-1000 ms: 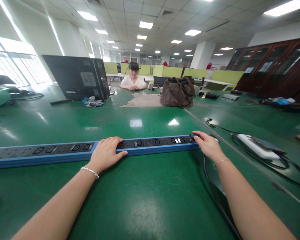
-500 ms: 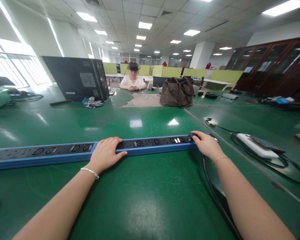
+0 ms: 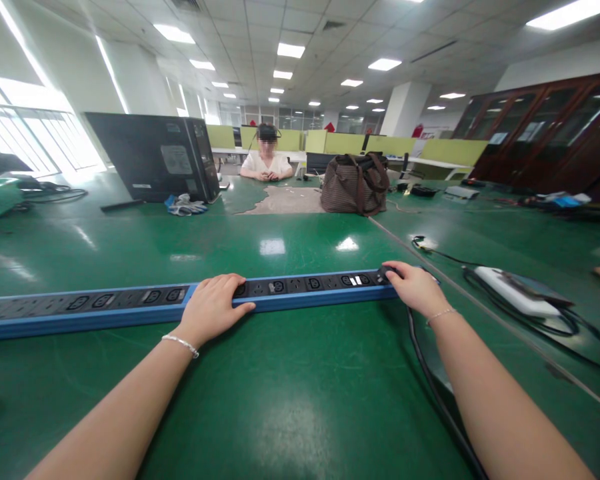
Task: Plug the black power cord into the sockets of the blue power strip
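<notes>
Where our left hand [image 3: 213, 303] lies: clasped over the strip [image 3: 300, 287]
Our right hand [image 3: 416, 288]: gripping the plug [image 3: 384, 273] at the strip's right end
Strip: lies across the counter [image 3: 305, 373] before us

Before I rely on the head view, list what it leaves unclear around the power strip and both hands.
All in the head view:
Power strip: its left end, cut off by the picture's left edge.
Surface under the left hand: covered by that hand.
Plug: how far in it sits; the right hand partly covers it.
Cable: its lower end, cut off by the bottom edge.
</notes>
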The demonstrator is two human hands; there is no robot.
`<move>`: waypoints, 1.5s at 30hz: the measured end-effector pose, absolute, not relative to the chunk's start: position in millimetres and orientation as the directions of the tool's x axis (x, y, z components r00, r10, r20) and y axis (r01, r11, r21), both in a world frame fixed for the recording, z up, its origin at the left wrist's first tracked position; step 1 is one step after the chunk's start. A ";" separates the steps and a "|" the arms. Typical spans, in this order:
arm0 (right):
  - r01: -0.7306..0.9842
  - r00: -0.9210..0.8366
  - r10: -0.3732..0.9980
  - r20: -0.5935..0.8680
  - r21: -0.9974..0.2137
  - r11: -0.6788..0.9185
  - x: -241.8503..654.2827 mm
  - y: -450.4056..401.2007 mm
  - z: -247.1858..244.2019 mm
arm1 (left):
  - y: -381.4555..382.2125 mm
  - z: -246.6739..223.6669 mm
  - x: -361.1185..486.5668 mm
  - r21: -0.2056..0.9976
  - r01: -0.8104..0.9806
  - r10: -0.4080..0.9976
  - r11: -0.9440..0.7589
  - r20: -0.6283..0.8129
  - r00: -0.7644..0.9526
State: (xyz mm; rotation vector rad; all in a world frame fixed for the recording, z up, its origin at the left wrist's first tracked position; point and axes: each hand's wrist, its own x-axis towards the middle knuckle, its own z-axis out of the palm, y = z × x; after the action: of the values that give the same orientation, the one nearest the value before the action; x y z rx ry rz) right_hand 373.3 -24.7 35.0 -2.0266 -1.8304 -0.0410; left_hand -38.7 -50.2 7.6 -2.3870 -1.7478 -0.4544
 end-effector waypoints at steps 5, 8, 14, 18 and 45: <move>0.968 0.137 0.944 0.299 -0.243 -0.064 369.3 -25.4 38.0 | -50.1 8.0 -38.2 0.068 0.947 0.905 -0.315 0.322 0.278; 0.972 0.130 0.945 0.299 -0.225 -0.063 368.2 -25.1 40.2 | -49.6 7.9 -38.1 0.075 0.946 0.905 -0.316 0.323 0.276; 0.977 0.106 0.951 0.290 -0.210 -0.045 370.9 -22.3 41.8 | -49.1 7.6 -38.9 0.081 0.948 0.910 -0.309 0.316 0.270; 0.984 0.072 0.961 0.268 -0.178 -0.024 372.5 -20.1 41.2 | -49.6 7.5 -39.1 0.078 0.945 0.906 -0.316 0.320 0.277; 0.988 0.101 0.966 0.237 -0.140 -0.069 362.0 -27.9 27.5 | -50.1 7.6 -38.6 0.051 0.954 0.910 -0.294 0.320 0.264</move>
State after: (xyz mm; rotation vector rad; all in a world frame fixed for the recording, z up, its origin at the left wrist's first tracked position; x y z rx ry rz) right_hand 362.0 -27.9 27.5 -2.1179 -1.9410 -0.1173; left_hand -38.6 -50.1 7.6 -2.3722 -1.7663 -0.4358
